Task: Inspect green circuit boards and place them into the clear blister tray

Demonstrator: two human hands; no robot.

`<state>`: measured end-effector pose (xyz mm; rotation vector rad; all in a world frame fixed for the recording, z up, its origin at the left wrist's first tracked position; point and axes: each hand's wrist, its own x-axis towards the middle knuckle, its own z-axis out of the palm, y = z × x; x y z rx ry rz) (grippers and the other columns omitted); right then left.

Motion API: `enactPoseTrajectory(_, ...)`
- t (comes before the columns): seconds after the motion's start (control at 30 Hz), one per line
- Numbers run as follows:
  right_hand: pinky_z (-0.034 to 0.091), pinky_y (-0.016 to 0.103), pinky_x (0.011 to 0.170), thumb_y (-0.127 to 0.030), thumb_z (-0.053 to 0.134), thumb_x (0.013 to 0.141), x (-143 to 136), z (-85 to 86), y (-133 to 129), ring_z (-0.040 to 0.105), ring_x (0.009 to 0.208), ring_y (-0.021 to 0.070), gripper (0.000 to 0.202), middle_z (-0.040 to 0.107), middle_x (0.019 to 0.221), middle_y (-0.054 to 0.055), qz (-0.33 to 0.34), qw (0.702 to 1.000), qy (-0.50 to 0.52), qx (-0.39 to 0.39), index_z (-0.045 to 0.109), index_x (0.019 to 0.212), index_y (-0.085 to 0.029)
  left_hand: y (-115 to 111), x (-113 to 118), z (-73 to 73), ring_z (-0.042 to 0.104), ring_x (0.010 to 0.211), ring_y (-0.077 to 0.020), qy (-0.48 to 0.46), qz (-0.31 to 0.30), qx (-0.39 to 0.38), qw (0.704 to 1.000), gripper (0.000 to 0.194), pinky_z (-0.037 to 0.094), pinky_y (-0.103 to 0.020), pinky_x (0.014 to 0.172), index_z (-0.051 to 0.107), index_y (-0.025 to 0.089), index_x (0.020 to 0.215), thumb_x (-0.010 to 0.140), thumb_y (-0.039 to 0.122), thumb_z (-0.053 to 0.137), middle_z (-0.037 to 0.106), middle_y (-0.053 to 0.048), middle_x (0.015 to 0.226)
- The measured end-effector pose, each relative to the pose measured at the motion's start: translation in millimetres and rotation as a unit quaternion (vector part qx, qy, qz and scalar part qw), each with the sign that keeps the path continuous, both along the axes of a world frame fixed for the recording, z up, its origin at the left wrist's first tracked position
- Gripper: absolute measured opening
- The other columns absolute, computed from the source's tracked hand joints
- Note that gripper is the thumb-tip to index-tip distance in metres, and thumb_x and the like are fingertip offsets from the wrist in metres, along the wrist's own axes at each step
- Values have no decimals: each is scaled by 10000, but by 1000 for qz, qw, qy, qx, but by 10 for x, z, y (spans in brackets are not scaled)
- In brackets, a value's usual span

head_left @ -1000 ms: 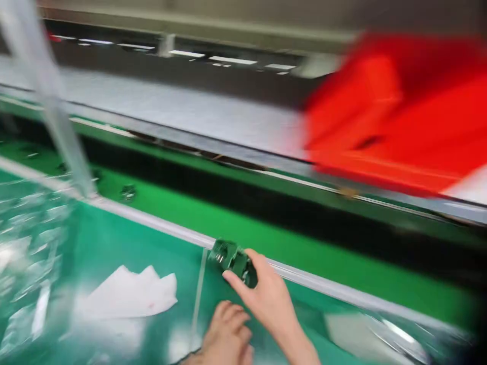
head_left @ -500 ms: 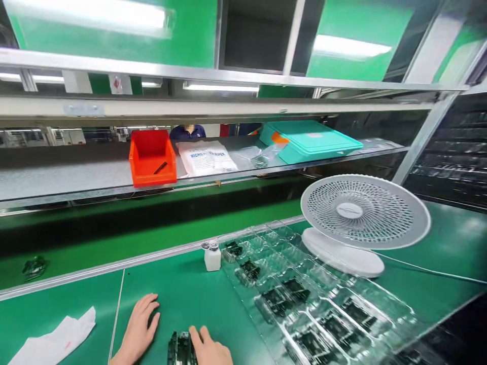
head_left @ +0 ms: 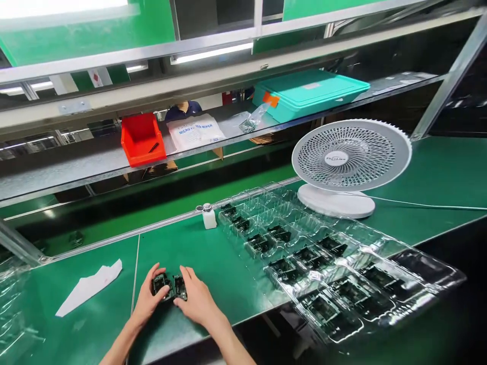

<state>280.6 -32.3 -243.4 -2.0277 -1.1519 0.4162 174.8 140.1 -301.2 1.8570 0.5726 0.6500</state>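
My left hand (head_left: 149,294) is closed round a small black part (head_left: 161,284) just above the green bench. Close beside it, my right hand (head_left: 196,296) grips a second black part (head_left: 180,287) between thumb and fingers. The two parts are side by side with a narrow gap at most; whether they touch is hard to tell. To the right lies a clear plastic tray (head_left: 262,266) with several similar black parts in its compartments. A white cloth (head_left: 91,285) lies left of my hands.
A small white bottle (head_left: 209,218) stands at the bench's back edge. Behind the tray is a white fan (head_left: 352,154). The shelf (head_left: 102,170) above holds a red bin (head_left: 142,141), a white wiper packet (head_left: 195,133) and a teal box (head_left: 312,94). A person (head_left: 184,109) is beyond it.
The view has shifted, showing more of the bench and tray. My left hand was empty and apart, and now holds a black part. My right hand, beside a black part before, now grips one.
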Motion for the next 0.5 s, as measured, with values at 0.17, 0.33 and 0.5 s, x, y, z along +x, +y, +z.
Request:
enactPoseTrajectory(0.17,415,494,1115,-238,659,810,-11,-197,149,532,1278,324,613,554,1377,202,-40,997,-7,61,525,1385,-74,-64,-131,257,593,1225,-309,-44,11,-45,998,659,362,-510,1126,531,145,1251,697,467,688,684,-178,1217)
enactPoseTrajectory(0.33,489,482,1022,-403,629,852,-35,-568,345,561,1194,276,668,578,1312,178,-66,989,78,110,464,1433,-116,67,-114,205,623,1151,-261,-46,49,-87,994,492,431,-426,1054,622,150,1123,693,389,612,719,-144,1164)
enactPoseTrajectory(0.5,553,422,885,-533,628,844,-47,-758,387,618,1022,247,663,619,1200,170,-103,973,89,185,532,1350,-116,111,-84,138,659,1004,-236,-36,71,-105,991,292,479,-392,946,699,162,941,724,301,561,756,-101,1015)
